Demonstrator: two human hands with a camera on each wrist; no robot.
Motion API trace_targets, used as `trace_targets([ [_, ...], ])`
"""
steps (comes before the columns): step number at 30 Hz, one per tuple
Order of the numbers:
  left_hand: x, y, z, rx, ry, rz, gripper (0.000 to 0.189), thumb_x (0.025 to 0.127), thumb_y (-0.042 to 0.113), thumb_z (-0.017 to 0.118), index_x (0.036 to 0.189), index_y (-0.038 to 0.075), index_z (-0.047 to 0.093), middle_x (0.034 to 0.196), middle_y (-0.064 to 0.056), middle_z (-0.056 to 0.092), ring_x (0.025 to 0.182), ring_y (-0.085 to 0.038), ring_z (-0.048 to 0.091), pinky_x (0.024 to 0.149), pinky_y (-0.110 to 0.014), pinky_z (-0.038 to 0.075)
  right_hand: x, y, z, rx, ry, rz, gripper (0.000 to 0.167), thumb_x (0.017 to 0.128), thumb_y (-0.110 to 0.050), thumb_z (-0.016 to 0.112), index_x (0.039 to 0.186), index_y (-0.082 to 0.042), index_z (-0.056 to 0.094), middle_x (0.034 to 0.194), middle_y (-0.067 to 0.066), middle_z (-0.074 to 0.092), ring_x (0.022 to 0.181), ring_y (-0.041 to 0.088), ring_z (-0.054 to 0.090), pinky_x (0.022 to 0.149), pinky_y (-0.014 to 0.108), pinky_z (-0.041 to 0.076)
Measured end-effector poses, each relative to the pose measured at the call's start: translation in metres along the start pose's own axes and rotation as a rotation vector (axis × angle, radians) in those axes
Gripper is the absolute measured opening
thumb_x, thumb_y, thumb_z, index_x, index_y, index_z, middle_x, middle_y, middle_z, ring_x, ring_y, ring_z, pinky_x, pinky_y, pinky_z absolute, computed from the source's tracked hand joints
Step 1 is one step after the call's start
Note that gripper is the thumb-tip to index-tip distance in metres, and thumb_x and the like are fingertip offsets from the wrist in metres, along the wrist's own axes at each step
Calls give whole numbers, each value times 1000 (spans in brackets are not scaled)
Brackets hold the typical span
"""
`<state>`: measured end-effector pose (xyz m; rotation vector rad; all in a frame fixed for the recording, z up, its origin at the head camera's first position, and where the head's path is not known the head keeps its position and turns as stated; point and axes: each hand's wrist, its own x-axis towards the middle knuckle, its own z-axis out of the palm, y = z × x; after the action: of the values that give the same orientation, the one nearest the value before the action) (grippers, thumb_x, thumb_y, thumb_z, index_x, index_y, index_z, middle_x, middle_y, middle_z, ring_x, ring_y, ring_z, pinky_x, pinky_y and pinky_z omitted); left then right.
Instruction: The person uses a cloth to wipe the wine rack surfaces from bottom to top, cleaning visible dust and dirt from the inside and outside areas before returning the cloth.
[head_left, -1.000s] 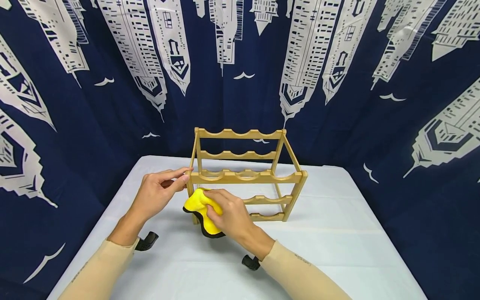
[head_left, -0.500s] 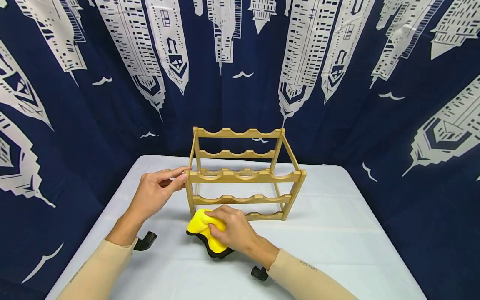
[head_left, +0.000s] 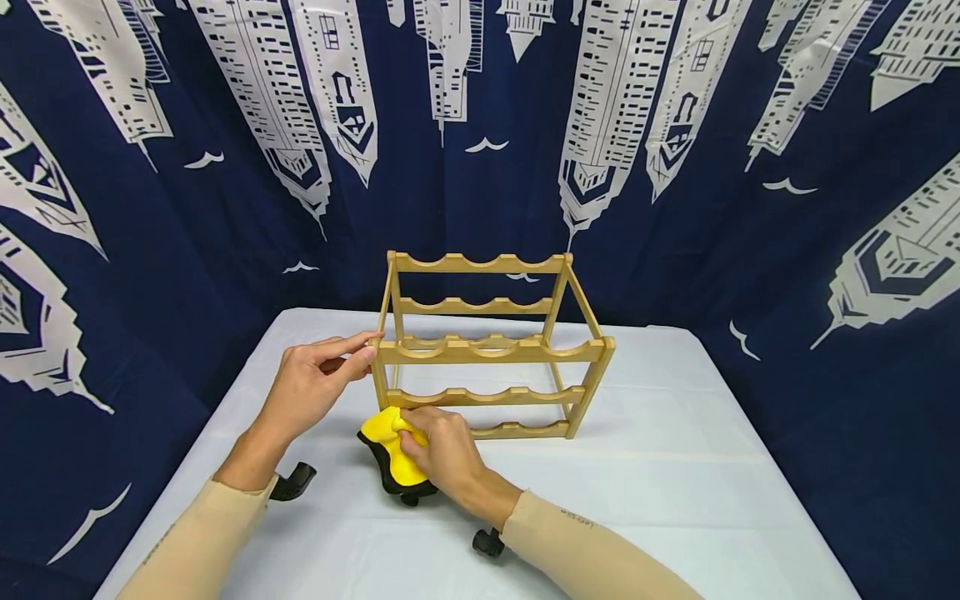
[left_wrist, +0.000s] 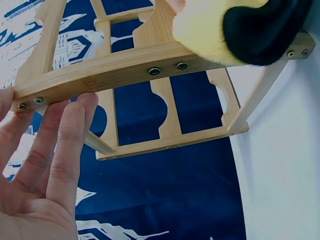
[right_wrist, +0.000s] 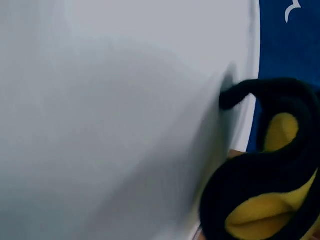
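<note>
A light wooden wine rack (head_left: 491,352) with scalloped bars stands upright on the white-covered table. At its upper front left corner, my left hand (head_left: 311,385) pinches the post between thumb and fingers; the left wrist view shows the fingers (left_wrist: 62,150) along the screwed side piece. My right hand (head_left: 447,457) grips a yellow cloth (head_left: 405,461) with a black edge, bunched at the foot of the rack's front left post. In the left wrist view the cloth (left_wrist: 205,37) overlaps that post's lower part. The right wrist view has mostly its black edging (right_wrist: 250,177), with the right hand almost wholly hidden.
White cloth covers the table (head_left: 660,492). Behind and at both sides hangs a navy curtain (head_left: 480,200) printed with white buildings and birds, close behind the rack. Small black fittings (head_left: 294,482) stick out by the sleeves.
The right hand with the yellow cloth went down the front left post and toward me, then back left against the post's lower part. The left hand keeps its place on the corner.
</note>
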<state>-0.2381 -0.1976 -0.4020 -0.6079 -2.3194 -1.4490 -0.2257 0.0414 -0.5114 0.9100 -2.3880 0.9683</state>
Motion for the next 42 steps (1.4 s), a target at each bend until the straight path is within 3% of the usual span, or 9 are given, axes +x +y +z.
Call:
trace_targets([
  [9, -1, 2, -2, 10, 0, -31, 33, 116, 17, 76, 149, 14, 81, 140, -14, 85, 100, -2, 87, 89, -15, 69, 9, 0, -4, -352, -227, -82, 16, 105, -10, 84, 120, -14, 89, 115, 2, 86, 93, 16, 84, 69, 24, 66],
  [12, -1, 3, -1, 40, 3, -47, 33, 116, 21, 76, 149, 17, 81, 138, -11, 86, 100, -4, 87, 87, -15, 68, 9, -1, -10, -363, -258, -91, 16, 104, -10, 85, 118, -15, 88, 112, 1, 86, 88, 14, 82, 66, 22, 64],
  [16, -3, 5, 1, 72, 18, -55, 32, 115, 22, 77, 147, 20, 83, 137, -9, 87, 97, -6, 88, 77, -18, 65, 2, 1, -21, -312, -258, -90, 23, 104, -11, 85, 127, -12, 88, 116, 4, 89, 91, 15, 83, 71, 23, 67],
  [21, -2, 5, 4, 90, 20, -48, 31, 116, 23, 77, 147, 22, 83, 133, -9, 88, 98, -8, 88, 73, -21, 64, -12, 5, -42, -232, -174, -108, 33, 103, -13, 88, 135, -8, 86, 123, 9, 89, 99, 21, 88, 80, 30, 72],
  [29, -2, 5, 5, 145, 43, -39, 31, 116, 24, 77, 146, 25, 83, 121, -7, 89, 95, -8, 87, 68, -22, 63, -28, 11, -89, -164, 19, -221, 39, 93, -6, 94, 131, -6, 87, 120, 10, 87, 93, 19, 86, 80, 26, 72],
  [37, -3, 5, 7, 137, 58, -17, 29, 115, 22, 77, 144, 25, 85, 118, -6, 89, 95, -26, 89, 65, -22, 61, -43, 21, -145, -350, 297, -246, 49, 79, 6, 94, 127, -2, 87, 113, 14, 83, 80, 24, 84, 66, 34, 71],
  [42, -4, 4, 6, 144, 60, -15, 29, 115, 23, 79, 143, 27, 85, 118, -3, 90, 92, -9, 87, 61, -24, 59, -52, 26, -178, -520, 405, -168, 50, 78, 8, 96, 126, -3, 85, 109, 19, 82, 76, 32, 83, 57, 40, 68],
])
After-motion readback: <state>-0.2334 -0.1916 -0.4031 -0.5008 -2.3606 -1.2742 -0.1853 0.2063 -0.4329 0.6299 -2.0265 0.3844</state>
